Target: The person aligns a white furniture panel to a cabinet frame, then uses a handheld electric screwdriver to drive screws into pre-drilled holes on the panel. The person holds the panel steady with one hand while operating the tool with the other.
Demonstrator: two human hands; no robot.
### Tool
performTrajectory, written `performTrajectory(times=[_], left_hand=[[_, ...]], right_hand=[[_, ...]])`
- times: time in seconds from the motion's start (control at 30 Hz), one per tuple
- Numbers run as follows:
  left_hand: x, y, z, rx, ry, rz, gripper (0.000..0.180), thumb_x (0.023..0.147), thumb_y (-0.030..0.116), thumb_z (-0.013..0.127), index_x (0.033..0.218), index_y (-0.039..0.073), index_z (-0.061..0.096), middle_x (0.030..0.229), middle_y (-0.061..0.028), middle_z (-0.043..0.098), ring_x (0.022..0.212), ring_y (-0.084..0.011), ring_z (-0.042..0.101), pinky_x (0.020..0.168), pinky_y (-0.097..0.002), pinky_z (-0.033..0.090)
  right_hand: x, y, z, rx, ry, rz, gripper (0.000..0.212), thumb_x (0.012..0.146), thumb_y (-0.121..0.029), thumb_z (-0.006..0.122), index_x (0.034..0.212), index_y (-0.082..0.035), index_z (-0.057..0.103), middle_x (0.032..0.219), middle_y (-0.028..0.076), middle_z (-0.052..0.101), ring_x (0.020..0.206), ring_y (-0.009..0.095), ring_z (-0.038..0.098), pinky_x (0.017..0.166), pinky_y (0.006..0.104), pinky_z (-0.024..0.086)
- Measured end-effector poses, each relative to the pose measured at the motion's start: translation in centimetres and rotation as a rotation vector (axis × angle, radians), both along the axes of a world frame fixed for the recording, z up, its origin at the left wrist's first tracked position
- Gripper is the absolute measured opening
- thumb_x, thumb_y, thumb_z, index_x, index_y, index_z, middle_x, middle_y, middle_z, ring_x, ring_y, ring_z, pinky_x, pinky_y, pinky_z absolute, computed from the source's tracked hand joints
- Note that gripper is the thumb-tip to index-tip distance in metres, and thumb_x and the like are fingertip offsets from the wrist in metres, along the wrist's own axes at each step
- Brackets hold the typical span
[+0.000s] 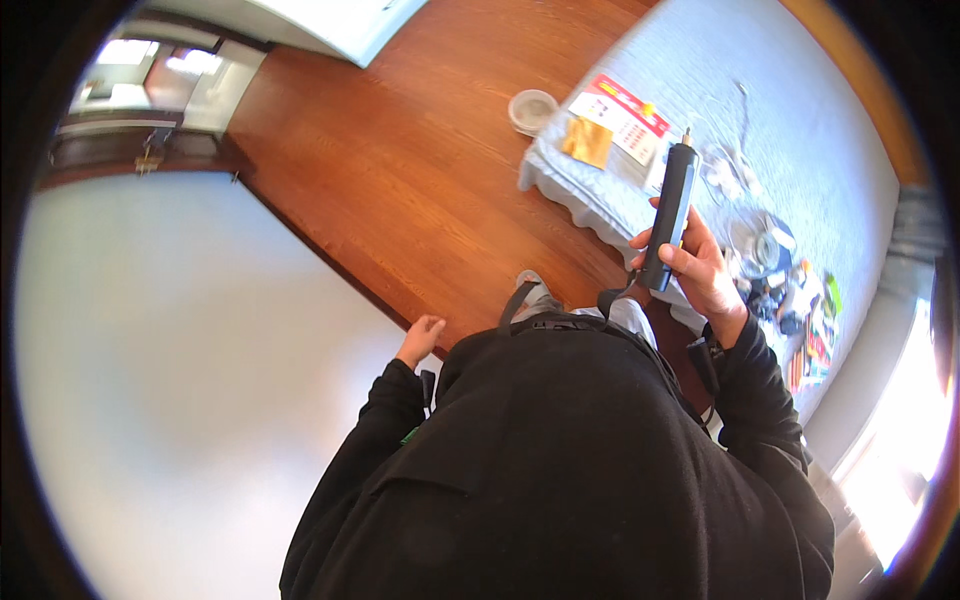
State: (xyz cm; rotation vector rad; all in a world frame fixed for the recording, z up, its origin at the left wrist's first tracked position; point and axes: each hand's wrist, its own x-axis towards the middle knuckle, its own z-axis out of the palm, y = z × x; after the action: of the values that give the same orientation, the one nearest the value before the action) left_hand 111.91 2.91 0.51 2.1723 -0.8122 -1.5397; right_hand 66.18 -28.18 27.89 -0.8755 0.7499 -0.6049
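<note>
In my right hand (705, 270) is a slim black electric screwdriver (672, 215), held upright with its metal bit pointing away from me. The thumb lies along its near side and the fingers wrap behind it. It is over the edge of a table with a pale blue cloth (690, 60). Down by my side, my left hand (420, 340) has loosely bent fingers and holds nothing that I can see. That hand is nearest to the edge of a broad white surface (200, 330).
Across the cloth lie a red and white printed sheet (625, 115), a yellow-brown square (587, 142), a clear round container (765, 245) and several small items. A white tub (532, 111) sits beside the table's corner. Reddish wood floor (400, 180) runs between the white surface and the table.
</note>
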Motion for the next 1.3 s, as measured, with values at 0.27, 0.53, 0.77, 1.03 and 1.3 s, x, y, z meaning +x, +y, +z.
performTrajectory(times=[0.27,0.53,0.77,1.03,1.3], left_hand=[[8.0,1.0,-1.4,-0.114,0.008,0.308,0.035,0.105,0.028,0.063,0.121,-0.003,0.062,0.099,-0.009,0.07,0.082,-0.0164,0.067,0.072,-0.0329,0.056],[9.0,11.7,-4.3,0.213,-0.102,0.089,0.046,0.095,0.041,0.07,0.115,-0.001,0.068,0.099,-0.0198,0.075,0.096,-0.0312,0.072,0.085,-0.0414,0.055],[13.7,5.4,0.8,0.218,0.103,0.44,0.033,0.103,0.029,0.06,0.111,-0.001,0.068,0.101,-0.0116,0.072,0.099,-0.0206,0.067,0.088,-0.0352,0.053],[23.1,-5.3,-2.3,0.114,0.075,0.476,0.042,0.097,0.034,0.067,0.115,-0.004,0.067,0.108,-0.0167,0.074,0.106,-0.0257,0.068,0.091,-0.0399,0.051],[38.3,-8.0,-1.9,0.052,0.153,0.364,0.03,0.094,0.03,0.069,0.097,0.0,0.069,0.092,-0.0156,0.074,0.088,-0.0267,0.071,0.078,-0.0397,0.053]], right_hand=[[14.9,-7.1,-1.3,-0.095,0.215,0.248,0.075,0.09,-0.019,0.078,0.15,-0.004,0.034,0.108,0.014,0.071,0.092,0.02,0.071,0.086,0.0336,0.056],[27.4,-17.1,-3.3,-0.183,0.192,0.385,0.066,0.092,-0.009,0.078,0.145,-0.002,0.038,0.11,0.01,0.07,0.101,0.016,0.068,0.091,0.0346,0.055],[41.7,-25.6,-2.1,-0.252,0.178,0.568,0.066,0.091,-0.012,0.079,0.144,-0.006,0.041,0.11,0.008,0.068,0.103,0.015,0.066,0.093,0.0324,0.053],[63.7,-32.8,-2.2,-0.307,0.181,0.688,0.063,0.089,-0.009,0.08,0.14,-0.007,0.043,0.106,0.006,0.066,0.097,0.013,0.066,0.089,0.0314,0.054],[76.9,-36.7,0.5,-0.303,0.218,0.723,0.06,0.092,-0.007,0.077,0.141,-0.006,0.043,0.109,0.005,0.067,0.101,0.012,0.065,0.091,0.03,0.053]])
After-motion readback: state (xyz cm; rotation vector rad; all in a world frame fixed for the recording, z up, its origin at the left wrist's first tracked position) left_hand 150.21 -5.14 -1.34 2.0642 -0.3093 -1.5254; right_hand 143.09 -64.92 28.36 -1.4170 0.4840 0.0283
